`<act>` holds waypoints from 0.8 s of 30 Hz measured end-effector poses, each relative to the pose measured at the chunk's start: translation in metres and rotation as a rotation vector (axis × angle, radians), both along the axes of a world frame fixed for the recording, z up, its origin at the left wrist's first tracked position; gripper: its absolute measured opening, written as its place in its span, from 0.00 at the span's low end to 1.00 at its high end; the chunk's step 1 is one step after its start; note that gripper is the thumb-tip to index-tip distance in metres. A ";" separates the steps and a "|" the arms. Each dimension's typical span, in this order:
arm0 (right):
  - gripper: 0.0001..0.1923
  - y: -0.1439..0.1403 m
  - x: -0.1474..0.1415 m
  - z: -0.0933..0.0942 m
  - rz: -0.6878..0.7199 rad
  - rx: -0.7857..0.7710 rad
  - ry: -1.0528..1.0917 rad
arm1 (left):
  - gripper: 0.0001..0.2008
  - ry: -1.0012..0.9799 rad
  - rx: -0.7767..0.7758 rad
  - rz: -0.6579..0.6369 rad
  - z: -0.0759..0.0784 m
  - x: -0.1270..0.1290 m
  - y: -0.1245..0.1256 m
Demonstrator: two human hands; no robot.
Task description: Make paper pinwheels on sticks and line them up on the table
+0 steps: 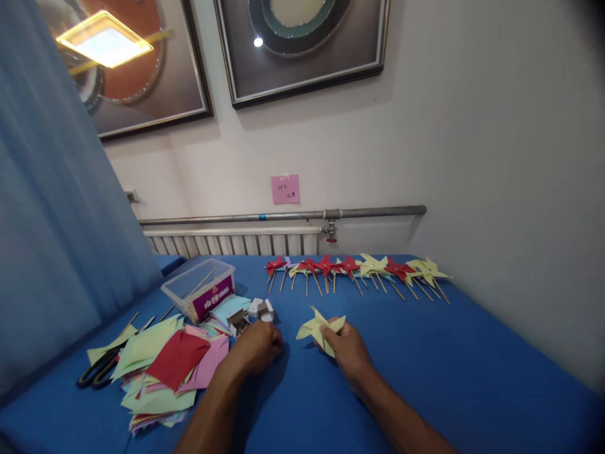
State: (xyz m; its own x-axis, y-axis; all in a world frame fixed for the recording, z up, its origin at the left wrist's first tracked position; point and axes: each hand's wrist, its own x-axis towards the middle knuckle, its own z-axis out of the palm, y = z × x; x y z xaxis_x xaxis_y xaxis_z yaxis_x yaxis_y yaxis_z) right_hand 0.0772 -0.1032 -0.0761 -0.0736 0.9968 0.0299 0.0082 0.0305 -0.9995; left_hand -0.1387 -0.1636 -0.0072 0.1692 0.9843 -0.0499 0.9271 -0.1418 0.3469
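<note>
Both forearms reach in from bottom edge over blue table [472,378]. Left hand [255,348] rests knuckles-up on the cloth, fingers curled under; can't tell if it grips anything. Right hand [347,350] pinches a yellow paper pinwheel [317,326] w/ thumb on top, its blades flat on the table just in front of the hand.

Left of left hand: loose pile of coloured paper squares [165,369], scissors [101,369] at its far-left edge. Just beyond left hand, small white box [262,309], then clear plastic tub [198,290] w/ wooden sticks inside. Further back, row of finished pinwheels [359,268], red & yellow, on sticks. Behind, radiator [231,243], pipe, pink note [285,188] on wall, 2 framed pictures [302,44].
</note>
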 end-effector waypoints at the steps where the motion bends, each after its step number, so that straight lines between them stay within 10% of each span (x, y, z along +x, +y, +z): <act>1: 0.15 0.000 0.000 0.000 -0.001 -0.003 0.004 | 0.14 0.028 0.008 0.010 0.000 0.002 0.000; 8: 0.14 -0.001 0.000 0.003 0.006 -0.033 0.028 | 0.11 0.076 0.082 0.027 -0.001 0.010 -0.001; 19: 0.13 -0.016 -0.006 0.015 0.036 0.026 -0.008 | 0.04 -0.983 0.274 0.127 -0.018 0.045 0.011; 24: 0.15 -0.025 -0.012 0.021 0.072 0.027 0.073 | 0.04 -1.020 0.242 0.200 -0.022 0.055 0.013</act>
State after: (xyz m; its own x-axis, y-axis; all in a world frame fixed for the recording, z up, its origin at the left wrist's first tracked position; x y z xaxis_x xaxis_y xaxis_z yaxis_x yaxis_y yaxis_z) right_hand 0.0652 -0.1279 -0.0547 -0.1420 0.9878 0.0646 -0.0673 0.0554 -0.9962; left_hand -0.0838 -0.1505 -0.0295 -0.1454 0.9636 0.2244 0.2281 -0.1880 0.9553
